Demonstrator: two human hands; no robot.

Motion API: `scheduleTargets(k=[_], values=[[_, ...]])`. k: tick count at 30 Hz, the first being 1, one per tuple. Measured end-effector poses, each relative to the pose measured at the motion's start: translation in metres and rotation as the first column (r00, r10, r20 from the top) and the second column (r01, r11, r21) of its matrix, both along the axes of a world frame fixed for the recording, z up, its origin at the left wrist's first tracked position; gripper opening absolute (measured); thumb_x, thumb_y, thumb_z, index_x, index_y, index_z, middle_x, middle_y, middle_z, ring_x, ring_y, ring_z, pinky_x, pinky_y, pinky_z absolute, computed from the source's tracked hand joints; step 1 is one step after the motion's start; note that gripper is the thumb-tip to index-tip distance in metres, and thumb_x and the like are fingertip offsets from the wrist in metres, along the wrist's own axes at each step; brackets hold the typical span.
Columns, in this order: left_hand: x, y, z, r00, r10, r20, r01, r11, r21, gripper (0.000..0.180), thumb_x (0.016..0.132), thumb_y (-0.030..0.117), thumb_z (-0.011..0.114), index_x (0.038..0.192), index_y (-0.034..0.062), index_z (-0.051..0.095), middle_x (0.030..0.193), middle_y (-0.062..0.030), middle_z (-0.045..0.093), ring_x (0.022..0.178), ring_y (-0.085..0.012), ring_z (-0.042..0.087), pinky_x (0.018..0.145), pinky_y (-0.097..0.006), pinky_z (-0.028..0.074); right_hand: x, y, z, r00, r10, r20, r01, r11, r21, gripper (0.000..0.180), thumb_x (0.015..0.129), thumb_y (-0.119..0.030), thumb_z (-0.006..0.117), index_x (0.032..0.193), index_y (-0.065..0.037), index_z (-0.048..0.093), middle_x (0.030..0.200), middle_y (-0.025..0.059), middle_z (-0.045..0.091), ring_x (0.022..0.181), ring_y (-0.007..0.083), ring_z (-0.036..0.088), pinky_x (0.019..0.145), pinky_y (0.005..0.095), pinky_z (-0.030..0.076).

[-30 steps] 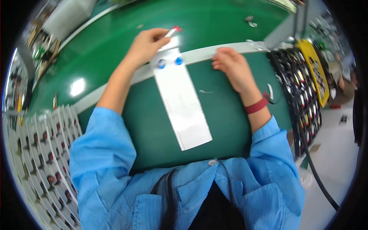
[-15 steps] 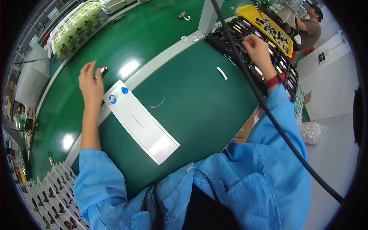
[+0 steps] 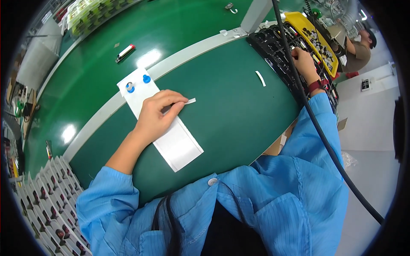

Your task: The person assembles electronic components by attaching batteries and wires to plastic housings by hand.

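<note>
My left hand (image 3: 158,114) reaches over a white rectangular plate (image 3: 178,147), its thumb and fingertips closed on a small white strip (image 3: 191,101). Two blue pegs stand at the plate's far end; one blue peg (image 3: 146,79) is bare, and the other carries a pale ring (image 3: 130,86). At the right, my right hand (image 3: 305,65) is over a black compartment tray (image 3: 273,53) of small cylindrical parts. Its fingers are pinched together down among the parts; what they grip is hidden. A second curved white strip (image 3: 260,79) lies on the dark green mat (image 3: 230,119).
A red, white and black cylindrical part (image 3: 125,53) lies beyond the metal rail (image 3: 100,112). Past the black tray stands a yellow tray (image 3: 301,21) of small parts. A black cable (image 3: 314,117) crosses before my right arm. White slotted racks (image 3: 51,200) stand lower left. Another person (image 3: 361,49) is far right.
My left hand has left the red-and-white part on the green surface, come right over the plate and picked up the thin strip. My right hand stays at the black tray; the view has shifted slightly.
</note>
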State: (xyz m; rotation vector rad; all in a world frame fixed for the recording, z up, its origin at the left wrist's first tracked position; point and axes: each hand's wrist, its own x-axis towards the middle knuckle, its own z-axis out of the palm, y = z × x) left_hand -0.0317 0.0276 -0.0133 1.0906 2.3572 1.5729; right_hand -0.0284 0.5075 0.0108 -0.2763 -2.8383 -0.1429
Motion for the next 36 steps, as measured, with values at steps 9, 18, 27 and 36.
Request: scheduleTargets(k=[9,18,27,36], values=[[0.005,-0.005,0.000,0.999,-0.021,-0.025,0.023,0.998,0.066,0.011,0.079,0.005,0.057,0.086,-0.0002,0.063,0.086,-0.0088,0.061,0.074,-0.0169,0.058,0.064,-0.024,0.046,0.000,-0.042,0.026,0.986,0.046,-0.158,-0.068,0.989,-0.133,0.022,0.065,-0.007,0.060,0.087,-0.006,0.057,0.083,0.0125,0.062,0.081,0.0279,0.060,0.071,0.0358,0.047],[-0.016,-0.017,0.017,0.463,-0.335,0.821,-0.091,0.903,0.420,0.034,0.092,0.021,0.039,0.111,-0.0051,0.049,0.098,-0.0123,0.060,0.074,-0.0159,0.061,0.062,-0.025,0.052,0.007,-0.288,0.048,0.619,0.762,-0.190,-0.504,0.200,-0.840,0.023,0.072,-0.005,0.063,0.094,-0.003,0.058,0.091,0.0049,0.058,0.085,0.0135,0.058,0.076,0.0250,0.049],[-0.040,-0.047,0.006,0.425,-0.459,0.780,0.085,0.878,0.470,0.028,0.081,0.010,0.054,0.100,-0.0100,0.051,0.089,-0.0216,0.061,0.059,-0.0130,0.058,0.052,-0.019,0.049,-0.002,-0.337,0.013,0.641,0.646,-0.416,-0.707,0.285,-0.648,0.016,0.067,0.001,0.060,0.083,-0.001,0.057,0.077,0.0095,0.053,0.071,0.0219,0.058,0.062,0.0296,0.049],[-0.038,-0.036,0.011,0.664,-0.268,0.698,0.162,0.963,0.216,0.013,0.076,0.007,0.055,0.079,-0.0045,0.061,0.076,-0.0108,0.063,0.065,-0.0088,0.057,0.057,-0.019,0.046,-0.009,-0.328,0.016,0.508,0.779,-0.368,-0.849,0.382,-0.365,0.019,0.061,-0.002,0.063,0.079,-0.006,0.059,0.075,0.0079,0.058,0.075,0.0268,0.054,0.065,0.0337,0.045]])
